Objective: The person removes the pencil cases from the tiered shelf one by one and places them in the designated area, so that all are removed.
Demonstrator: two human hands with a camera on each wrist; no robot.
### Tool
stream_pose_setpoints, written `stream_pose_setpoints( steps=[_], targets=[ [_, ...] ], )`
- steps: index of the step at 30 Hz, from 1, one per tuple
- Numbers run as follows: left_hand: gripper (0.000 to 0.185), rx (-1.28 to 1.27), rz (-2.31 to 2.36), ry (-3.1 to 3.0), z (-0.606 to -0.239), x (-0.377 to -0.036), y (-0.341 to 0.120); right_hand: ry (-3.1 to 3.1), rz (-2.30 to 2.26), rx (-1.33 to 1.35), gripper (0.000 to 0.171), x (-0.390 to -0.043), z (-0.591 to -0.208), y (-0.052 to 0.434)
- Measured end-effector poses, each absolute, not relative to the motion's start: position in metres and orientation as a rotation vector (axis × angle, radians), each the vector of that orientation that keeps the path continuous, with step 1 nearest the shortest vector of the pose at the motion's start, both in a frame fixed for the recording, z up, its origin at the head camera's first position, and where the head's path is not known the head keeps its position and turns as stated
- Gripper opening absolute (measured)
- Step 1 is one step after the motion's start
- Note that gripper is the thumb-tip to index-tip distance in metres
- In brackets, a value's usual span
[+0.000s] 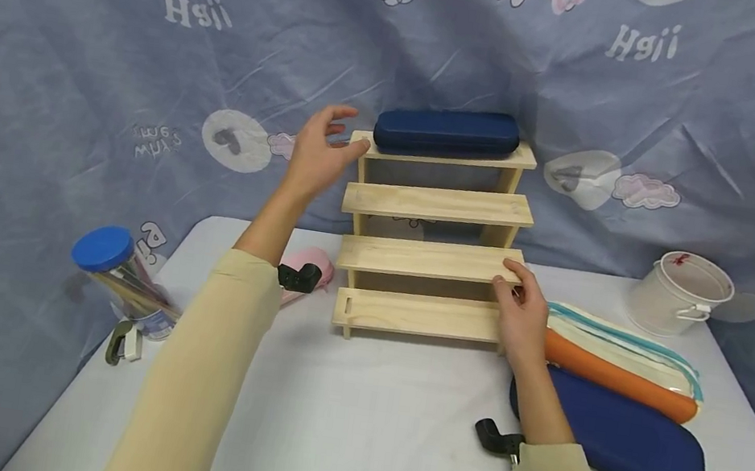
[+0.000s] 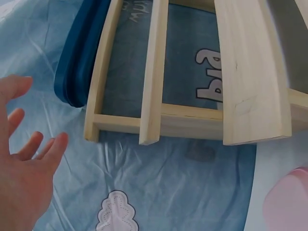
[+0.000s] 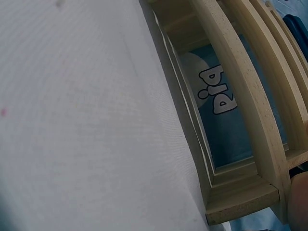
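Observation:
A four-tier wooden step shelf (image 1: 428, 259) stands on the white table. On its top tier lies a dark blue zip case (image 1: 447, 134). My left hand (image 1: 320, 152) is raised beside the top tier's left end, fingers spread and loosely bent. The left wrist view shows a gap between those fingers (image 2: 57, 149) and the case (image 2: 72, 72). Lower down, my right hand (image 1: 523, 316) grips the right end of the second tier from the bottom, index finger over the board and thumb at its front edge. Only a bit of this hand shows in the right wrist view.
To the right lie a cream, orange and teal pouch (image 1: 622, 362) and a navy case (image 1: 625, 439), with a white bucket (image 1: 682, 293) behind. At left are a blue-lidded jar of sticks (image 1: 128, 284), a small green-and-white item (image 1: 124, 342) and a pink object (image 1: 309, 262).

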State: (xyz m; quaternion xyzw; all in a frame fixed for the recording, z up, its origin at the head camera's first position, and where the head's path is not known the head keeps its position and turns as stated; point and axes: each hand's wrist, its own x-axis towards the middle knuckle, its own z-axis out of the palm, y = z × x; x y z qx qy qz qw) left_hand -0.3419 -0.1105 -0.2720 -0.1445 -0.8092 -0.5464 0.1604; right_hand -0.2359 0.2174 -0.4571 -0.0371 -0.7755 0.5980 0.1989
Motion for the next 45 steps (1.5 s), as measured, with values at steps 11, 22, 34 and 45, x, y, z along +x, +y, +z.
stream_pose_setpoints(
  steps=[11,22,34,45],
  targets=[
    [0.044,-0.389,-1.552,-2.308,-0.267,-0.351,-0.111,-2.176,1.674,-0.111,0.044,-0.237,-0.458,0.216],
    [0.054,-0.399,-1.474,-2.431,-0.266,-0.362,-0.095,-2.174,1.673,-0.118,0.044,-0.237,-0.459,0.218],
    [0.055,-0.385,-1.347,-2.537,-0.256,-0.371,-0.079,-2.172,1.683,-0.125,0.044,-0.236,-0.458,0.217],
    [0.052,-0.410,-1.336,-2.603,-0.268,-0.378,-0.067,-2.158,1.706,-0.122,0.043,-0.236,-0.455,0.216]
  ],
)
